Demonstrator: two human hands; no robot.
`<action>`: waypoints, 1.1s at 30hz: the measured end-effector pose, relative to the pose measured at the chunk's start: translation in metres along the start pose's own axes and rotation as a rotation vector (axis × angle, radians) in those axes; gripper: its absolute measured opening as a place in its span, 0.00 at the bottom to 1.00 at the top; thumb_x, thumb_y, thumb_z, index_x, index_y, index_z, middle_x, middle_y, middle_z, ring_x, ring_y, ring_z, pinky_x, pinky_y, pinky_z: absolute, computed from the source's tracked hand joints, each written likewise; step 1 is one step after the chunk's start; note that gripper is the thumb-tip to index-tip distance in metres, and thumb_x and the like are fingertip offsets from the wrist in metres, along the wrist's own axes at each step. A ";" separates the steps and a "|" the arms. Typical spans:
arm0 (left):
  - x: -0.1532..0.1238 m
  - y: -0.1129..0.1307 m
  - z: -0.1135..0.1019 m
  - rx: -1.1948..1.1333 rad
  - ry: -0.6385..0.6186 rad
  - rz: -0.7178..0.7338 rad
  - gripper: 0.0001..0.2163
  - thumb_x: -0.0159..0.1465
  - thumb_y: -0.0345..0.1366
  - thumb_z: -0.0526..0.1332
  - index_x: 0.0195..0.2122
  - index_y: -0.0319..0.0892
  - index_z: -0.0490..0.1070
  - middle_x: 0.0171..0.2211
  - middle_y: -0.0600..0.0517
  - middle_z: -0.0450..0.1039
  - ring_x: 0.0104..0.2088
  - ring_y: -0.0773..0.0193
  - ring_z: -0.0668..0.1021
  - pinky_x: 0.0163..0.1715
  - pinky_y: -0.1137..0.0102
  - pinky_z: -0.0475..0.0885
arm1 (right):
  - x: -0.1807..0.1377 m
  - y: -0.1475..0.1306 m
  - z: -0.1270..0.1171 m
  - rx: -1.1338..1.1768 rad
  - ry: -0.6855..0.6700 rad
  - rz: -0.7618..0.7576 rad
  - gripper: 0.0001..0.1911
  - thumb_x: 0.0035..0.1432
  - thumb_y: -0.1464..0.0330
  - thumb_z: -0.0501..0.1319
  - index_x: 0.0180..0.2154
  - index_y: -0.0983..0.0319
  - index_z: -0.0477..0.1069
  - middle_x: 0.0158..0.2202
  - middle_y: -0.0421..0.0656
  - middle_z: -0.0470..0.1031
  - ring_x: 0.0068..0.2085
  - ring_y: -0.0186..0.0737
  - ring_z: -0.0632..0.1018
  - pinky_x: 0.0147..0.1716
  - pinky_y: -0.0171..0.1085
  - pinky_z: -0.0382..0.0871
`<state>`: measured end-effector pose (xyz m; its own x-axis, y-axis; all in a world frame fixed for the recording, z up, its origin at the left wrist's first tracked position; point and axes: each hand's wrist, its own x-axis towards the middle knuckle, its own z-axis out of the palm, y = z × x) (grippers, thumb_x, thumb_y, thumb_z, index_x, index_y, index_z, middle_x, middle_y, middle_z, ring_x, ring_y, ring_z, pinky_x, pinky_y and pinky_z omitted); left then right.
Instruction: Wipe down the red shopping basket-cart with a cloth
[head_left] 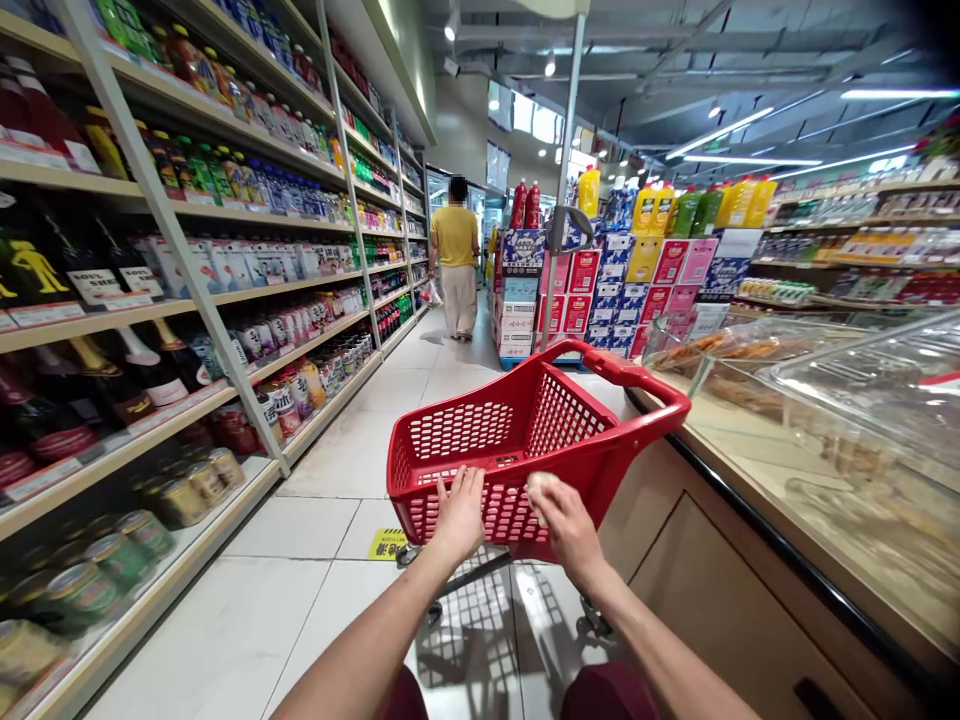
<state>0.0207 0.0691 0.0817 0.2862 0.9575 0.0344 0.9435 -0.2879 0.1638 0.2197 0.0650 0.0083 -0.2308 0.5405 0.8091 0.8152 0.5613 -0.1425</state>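
Note:
A red plastic shopping cart [457,420] with perforated sides stands sideways before me, its handle pointing right. My left hand [460,512] is at the near side of its basket, fingers stretched out and apart, with nothing in it. Whether it touches the basket wall I cannot tell. To the right, my right hand [570,525] is closed around a small whitish lump [541,485], held between thumb and fingers in front of the same wall. The lump is partly covered by the fingers and its kind is not clear. I see nothing but the basket's bottom inside the cart.
Shelves of bottles and cans [285,260] line the left side. On the right is a counter [750,470] with clear bins of food [817,400]. Stacked drink cartons [600,290] stand beyond the cart. A person in a yellow top [454,240] is farther down the aisle.

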 end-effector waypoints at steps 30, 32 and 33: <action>-0.001 -0.006 -0.002 -0.093 -0.004 -0.010 0.37 0.46 0.23 0.50 0.61 0.37 0.47 0.62 0.48 0.48 0.63 0.59 0.48 0.60 0.52 0.36 | -0.025 0.074 -0.061 -0.104 -0.150 0.184 0.17 0.54 0.75 0.49 0.33 0.57 0.75 0.37 0.45 0.71 0.38 0.40 0.71 0.35 0.37 0.69; -0.001 -0.007 -0.001 -0.092 0.003 -0.003 0.37 0.45 0.22 0.50 0.61 0.38 0.47 0.62 0.48 0.48 0.63 0.59 0.48 0.60 0.52 0.35 | -0.022 0.083 -0.072 -0.092 -0.063 0.188 0.16 0.55 0.74 0.49 0.36 0.58 0.74 0.40 0.46 0.70 0.42 0.41 0.70 0.39 0.39 0.68; -0.001 -0.007 0.000 -0.091 0.008 -0.001 0.37 0.45 0.22 0.50 0.61 0.38 0.47 0.62 0.48 0.48 0.63 0.59 0.48 0.60 0.52 0.35 | -0.010 0.091 -0.083 -0.111 0.066 0.210 0.16 0.55 0.73 0.50 0.39 0.59 0.73 0.43 0.48 0.68 0.45 0.43 0.69 0.43 0.42 0.67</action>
<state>0.0137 0.0707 0.0807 0.2833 0.9581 0.0422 0.9248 -0.2846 0.2526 0.3404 0.0589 0.0341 -0.0179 0.5939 0.8043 0.8961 0.3664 -0.2506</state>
